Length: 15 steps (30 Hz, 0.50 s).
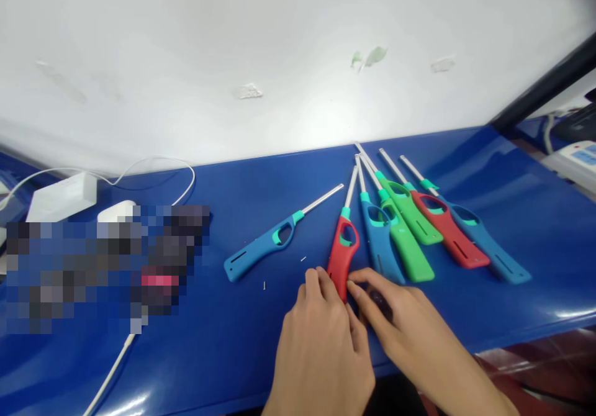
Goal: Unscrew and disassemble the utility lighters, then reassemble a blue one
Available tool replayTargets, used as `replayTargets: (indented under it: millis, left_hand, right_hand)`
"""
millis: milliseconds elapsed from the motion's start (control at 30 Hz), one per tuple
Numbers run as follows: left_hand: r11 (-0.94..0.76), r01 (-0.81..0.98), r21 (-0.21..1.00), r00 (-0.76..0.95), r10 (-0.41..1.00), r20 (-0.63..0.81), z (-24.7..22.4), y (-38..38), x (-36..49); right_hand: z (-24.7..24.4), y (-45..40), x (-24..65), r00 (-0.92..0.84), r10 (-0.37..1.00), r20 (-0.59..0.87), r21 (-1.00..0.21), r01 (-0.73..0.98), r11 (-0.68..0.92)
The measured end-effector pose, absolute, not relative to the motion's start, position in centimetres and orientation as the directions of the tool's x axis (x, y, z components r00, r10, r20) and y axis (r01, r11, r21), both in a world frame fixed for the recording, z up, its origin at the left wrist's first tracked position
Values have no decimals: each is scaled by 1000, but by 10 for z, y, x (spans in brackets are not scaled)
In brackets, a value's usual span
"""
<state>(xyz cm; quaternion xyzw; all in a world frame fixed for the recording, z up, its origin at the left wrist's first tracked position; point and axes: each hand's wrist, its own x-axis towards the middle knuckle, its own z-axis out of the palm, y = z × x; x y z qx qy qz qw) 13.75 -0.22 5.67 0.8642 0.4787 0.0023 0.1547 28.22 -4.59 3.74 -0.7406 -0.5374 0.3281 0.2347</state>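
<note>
A red gas lighter [342,251] with a green trigger lies on the blue table, its metal nozzle pointing away from me. My left hand [323,335] has its fingers closed round the lower end of that handle. At the handle's right edge, my right hand [410,320] pinches with thumb and fingers. A dark, shiny, rounded object [380,304] shows inside my right hand; most of it is hidden. To the left lies a blue gas lighter [261,248]. Two small screws, one upright-looking screw [264,285] and one slanted screw [303,259], rest near it.
Right of my hands several more lighters fan out, among them a green lighter [412,248], another red lighter [454,233] and a blue lighter [493,248]. A white box [63,195], a white cable [112,366] and blurred-out items occupy the left. A white wall [298,43] stands behind.
</note>
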Motion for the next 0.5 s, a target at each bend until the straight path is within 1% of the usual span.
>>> replayTargets:
  millis: [200, 267, 500]
  left_hand:
    - [-498, 812, 303, 522, 853, 1, 52, -1, 138]
    - [-495, 810, 314, 521, 854, 4, 51, 0, 138]
    - [-478, 817, 322, 521, 851, -59, 54, 5, 139]
  right_hand:
    - [40, -42, 284, 129, 947, -293, -723, 619, -308]
    - [40, -41, 285, 112, 950, -292, -726, 620, -296]
    - [44, -38, 286, 80, 945, -317, -738, 605, -298]
